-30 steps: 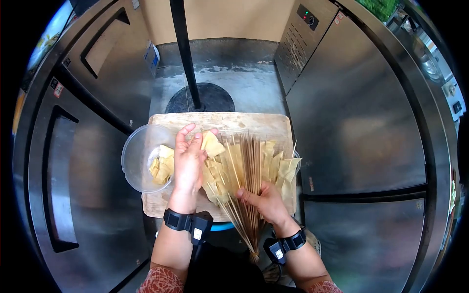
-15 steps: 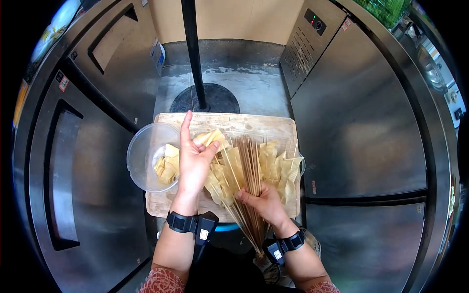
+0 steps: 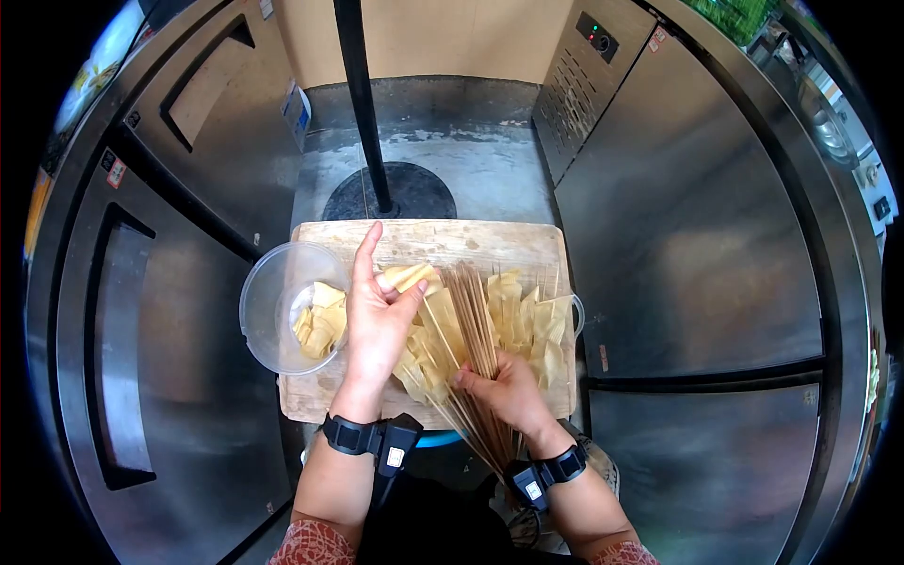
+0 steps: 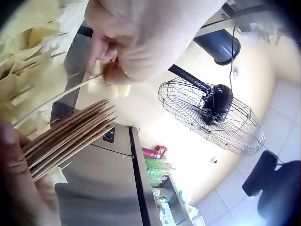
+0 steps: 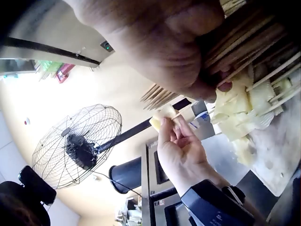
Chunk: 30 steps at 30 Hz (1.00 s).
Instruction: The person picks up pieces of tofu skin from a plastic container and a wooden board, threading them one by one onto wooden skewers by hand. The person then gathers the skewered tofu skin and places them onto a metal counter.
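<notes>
My left hand (image 3: 375, 325) pinches a folded piece of yellow tofu skin (image 3: 407, 277) between thumb and fingers, its index finger pointing up. In the left wrist view, a single pale skewer (image 4: 61, 96) runs up to this piece (image 4: 123, 90). My right hand (image 3: 513, 394) grips a thick bundle of brown bamboo skewers (image 3: 474, 315), tips pointing away from me. Skewered tofu skin pieces (image 3: 516, 306) fan out on both sides of the bundle. Left of my left hand, a clear round tub (image 3: 252, 325) holds several loose folded pieces (image 3: 323, 325).
Below the hands lies a worn wooden board (image 3: 452, 236). Steel cabinets stand close on the left (image 3: 212, 311) and right (image 3: 697, 254). Beyond the board, a black pole rises from a round base (image 3: 414, 188); the wrist views show a wire-caged fan (image 5: 77, 146).
My left index finger has straightened upward, and the tofu skin piece has gone from spread to more tightly folded. The skewer bundle leans slightly further left; the right hand keeps its grip.
</notes>
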{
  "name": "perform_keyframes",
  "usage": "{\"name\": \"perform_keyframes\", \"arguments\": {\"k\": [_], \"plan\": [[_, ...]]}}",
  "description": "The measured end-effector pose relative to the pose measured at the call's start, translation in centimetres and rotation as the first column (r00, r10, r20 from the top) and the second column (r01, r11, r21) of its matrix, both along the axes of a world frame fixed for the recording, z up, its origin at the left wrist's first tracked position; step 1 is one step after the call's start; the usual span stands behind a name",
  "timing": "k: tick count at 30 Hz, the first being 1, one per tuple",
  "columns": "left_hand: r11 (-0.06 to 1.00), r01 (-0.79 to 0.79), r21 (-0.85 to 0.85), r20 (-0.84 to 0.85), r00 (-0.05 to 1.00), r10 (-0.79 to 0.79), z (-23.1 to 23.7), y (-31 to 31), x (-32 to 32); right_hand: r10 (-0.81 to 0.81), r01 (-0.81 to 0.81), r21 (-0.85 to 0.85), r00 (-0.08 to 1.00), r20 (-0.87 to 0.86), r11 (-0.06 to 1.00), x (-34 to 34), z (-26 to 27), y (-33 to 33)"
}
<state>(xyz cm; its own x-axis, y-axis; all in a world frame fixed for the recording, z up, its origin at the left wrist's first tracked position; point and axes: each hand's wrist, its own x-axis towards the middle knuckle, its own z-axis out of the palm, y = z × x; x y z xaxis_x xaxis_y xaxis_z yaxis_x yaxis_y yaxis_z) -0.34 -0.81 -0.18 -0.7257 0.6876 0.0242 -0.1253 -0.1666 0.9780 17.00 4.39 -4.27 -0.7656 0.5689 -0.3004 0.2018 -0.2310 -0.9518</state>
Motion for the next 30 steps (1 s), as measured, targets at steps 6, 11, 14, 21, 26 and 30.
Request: {"name": "perform_keyframes", "arguments": {"k": [6, 11, 14, 21, 26, 30], "plan": [[0.994, 0.061, -0.087, -0.138, 0.988, -0.073, 0.5, -0.2, 1.4, -0.092, 0.092, 0.012, 0.996, 0.007, 0.996, 0.1, -0.1, 0.0], [0.998, -0.054, 0.042, -0.129, 0.990, 0.059, 0.1, 0.0, 1.1, -0.024, 0.021, 0.053, 0.999, 0.049, 0.998, 0.3, 0.7, 0.1], [0.996, -0.081, 0.038, -0.094, 0.992, 0.084, 0.3, 0.0, 0.8, 0.010, -0.015, 0.078, 0.998, 0.061, 0.997, 0.4, 0.7, 0.0], [0.995, -0.063, 0.075, 0.144, 0.988, 0.052, -0.4, 0.1, -0.3, 0.040, -0.046, 0.099, 0.997, 0.061, 0.994, 0.6, 1.3, 0.0], [1.000, -0.020, -0.007, 0.109, 0.994, 0.021, -0.4, -0.1, -0.3, 0.013, -0.017, 0.073, 0.998, 0.054, 0.997, 0.6, 1.0, -0.1], [0.999, 0.036, -0.031, 0.145, 0.989, -0.031, -1.1, -0.3, -0.5, 0.002, -0.006, 0.088, 0.999, 0.054, 0.996, 0.6, 1.3, -0.1]]}}
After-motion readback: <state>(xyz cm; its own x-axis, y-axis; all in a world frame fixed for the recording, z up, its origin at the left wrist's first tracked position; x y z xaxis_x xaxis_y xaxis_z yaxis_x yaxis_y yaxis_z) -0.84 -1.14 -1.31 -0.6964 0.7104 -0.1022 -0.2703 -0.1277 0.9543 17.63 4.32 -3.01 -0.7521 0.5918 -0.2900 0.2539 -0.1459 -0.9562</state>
